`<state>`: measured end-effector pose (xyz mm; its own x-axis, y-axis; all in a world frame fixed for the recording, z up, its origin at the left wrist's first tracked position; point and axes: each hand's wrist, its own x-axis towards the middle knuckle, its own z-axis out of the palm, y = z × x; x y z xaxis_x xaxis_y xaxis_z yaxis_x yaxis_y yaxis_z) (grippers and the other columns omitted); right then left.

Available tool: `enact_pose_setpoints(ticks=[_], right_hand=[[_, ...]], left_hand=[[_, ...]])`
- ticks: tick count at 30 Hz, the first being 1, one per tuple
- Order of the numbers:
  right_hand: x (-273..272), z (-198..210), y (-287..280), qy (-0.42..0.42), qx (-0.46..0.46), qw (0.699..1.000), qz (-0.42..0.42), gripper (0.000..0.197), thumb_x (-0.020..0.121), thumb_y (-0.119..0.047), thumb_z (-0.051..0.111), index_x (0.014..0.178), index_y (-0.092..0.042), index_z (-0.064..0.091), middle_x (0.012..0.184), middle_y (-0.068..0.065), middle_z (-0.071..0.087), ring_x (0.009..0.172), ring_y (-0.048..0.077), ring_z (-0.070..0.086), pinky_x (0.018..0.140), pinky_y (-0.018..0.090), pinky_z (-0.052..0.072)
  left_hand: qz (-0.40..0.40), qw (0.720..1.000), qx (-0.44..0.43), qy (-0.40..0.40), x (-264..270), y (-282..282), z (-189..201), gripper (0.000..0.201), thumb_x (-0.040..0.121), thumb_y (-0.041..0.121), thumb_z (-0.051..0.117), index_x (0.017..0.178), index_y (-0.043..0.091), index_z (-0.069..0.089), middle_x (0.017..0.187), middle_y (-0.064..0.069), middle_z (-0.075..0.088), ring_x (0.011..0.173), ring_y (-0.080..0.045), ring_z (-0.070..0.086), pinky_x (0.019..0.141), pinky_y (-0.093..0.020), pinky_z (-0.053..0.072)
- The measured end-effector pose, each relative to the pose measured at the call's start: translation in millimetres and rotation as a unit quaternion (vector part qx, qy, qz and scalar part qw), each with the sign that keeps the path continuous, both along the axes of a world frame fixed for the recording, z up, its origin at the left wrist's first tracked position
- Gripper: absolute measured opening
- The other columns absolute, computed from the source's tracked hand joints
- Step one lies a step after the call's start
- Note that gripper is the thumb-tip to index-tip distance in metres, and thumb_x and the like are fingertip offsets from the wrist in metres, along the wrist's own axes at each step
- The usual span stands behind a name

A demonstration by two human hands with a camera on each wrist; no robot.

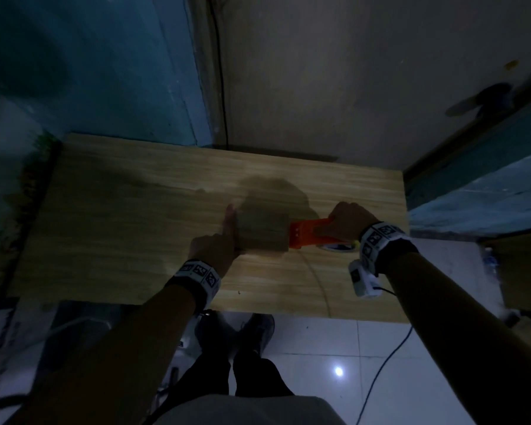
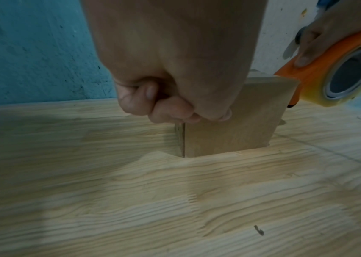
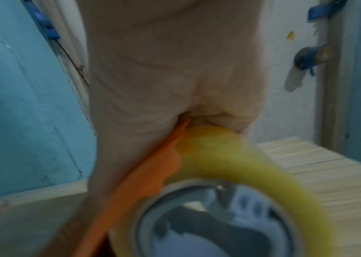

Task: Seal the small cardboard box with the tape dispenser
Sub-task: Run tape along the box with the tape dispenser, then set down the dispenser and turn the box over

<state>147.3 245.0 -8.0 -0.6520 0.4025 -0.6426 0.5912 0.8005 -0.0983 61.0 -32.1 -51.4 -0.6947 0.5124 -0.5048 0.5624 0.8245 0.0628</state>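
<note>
Pale wood-grain laminate covers the table (image 1: 111,216), the largest item here. Its far edge stands against a teal wall (image 1: 89,65) on the left and a grey-white door (image 1: 365,72) on the right; its near edge overhangs white floor tiles (image 1: 319,348). The left half of the top and the near strip are open surface. A cable (image 1: 377,384) trails over the tiles below the right forearm.

The small cardboard box (image 1: 262,233) sits right of the table's centre, closed side up, well back from every table edge. In the left wrist view its near face (image 2: 230,125) stands upright on the laminate with one vertical corner edge visible.

The orange tape dispenser (image 1: 307,233) touches the box's right edge, its tape roll (image 2: 349,74) trailing to the right, clear of the table surface.

The left hand (image 1: 215,243) lies against the box's left side, forefinger stretched along that edge; the remaining fingers (image 2: 164,107) are curled at the near corner with the thumb on the near face, so it grips the box. The right hand (image 1: 347,220) is clenched round the dispenser's handle, wrist above the roll. Both wrists carry marker-printed bands (image 1: 377,237).
</note>
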Motion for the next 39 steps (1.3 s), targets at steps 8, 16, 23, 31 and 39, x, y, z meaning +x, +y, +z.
enact_pose_setpoints(ticks=[8,16,23,31,39], right_hand=[[7.3,-6.5,-23.2,-0.035,0.105,0.994,-0.005,0.046,0.081,-0.058,0.062,0.075,-0.014,0.050,0.065,0.000,0.047,0.070,0.023,0.057,0.065,0.029,0.045],[25.3,4.1,-4.4,0.094,0.048,0.986,-0.128,0.055,0.081,-0.068,0.055,0.078,-0.014,0.067,0.066,0.004,0.066,0.055,0.020,0.066,0.060,0.033,0.060],[57.7,-8.4,-24.7,0.212,0.060,0.964,-0.152,0.044,0.093,-0.053,0.049,0.098,-0.013,0.066,0.068,0.000,0.062,0.055,0.015,0.057,0.048,0.022,0.037],[84.5,-48.1,-47.2,0.208,0.055,0.970,-0.112,0.047,0.097,-0.042,0.050,0.133,-0.013,0.052,0.114,0.014,0.068,0.090,0.035,0.067,0.076,0.038,0.053],[78.2,-58.5,-59.7,0.171,0.043,0.979,-0.101,0.045,0.093,-0.038,0.058,0.128,-0.010,0.058,0.111,0.011,0.069,0.095,0.028,0.067,0.071,0.025,0.038]], left_hand=[[0.009,1.000,0.027,0.003,-1.8,-3.2,-1.7,0.101,0.092,0.057,0.044,0.145,0.017,-0.032,0.082,-0.004,0.069,0.048,-0.015,0.047,0.053,-0.029,0.041],[0.004,1.000,0.027,-0.012,-1.5,-2.7,0.5,0.102,0.091,0.055,0.046,0.145,0.017,-0.033,0.093,-0.008,0.070,0.057,-0.019,0.053,0.059,-0.031,0.044],[-0.012,0.999,0.034,0.004,1.8,-1.8,7.5,0.102,0.092,0.052,0.048,0.145,0.016,-0.031,0.094,-0.008,0.071,0.060,-0.021,0.058,0.057,-0.029,0.046],[-0.025,0.999,0.046,0.007,2.5,-0.7,4.1,0.102,0.091,0.055,0.046,0.145,0.016,-0.032,0.098,-0.012,0.071,0.072,-0.027,0.068,0.065,-0.032,0.051],[-0.032,0.999,0.034,0.011,2.0,-1.4,3.6,0.100,0.093,0.055,0.043,0.145,0.015,-0.032,0.097,-0.012,0.071,0.070,-0.025,0.066,0.060,-0.030,0.047]])
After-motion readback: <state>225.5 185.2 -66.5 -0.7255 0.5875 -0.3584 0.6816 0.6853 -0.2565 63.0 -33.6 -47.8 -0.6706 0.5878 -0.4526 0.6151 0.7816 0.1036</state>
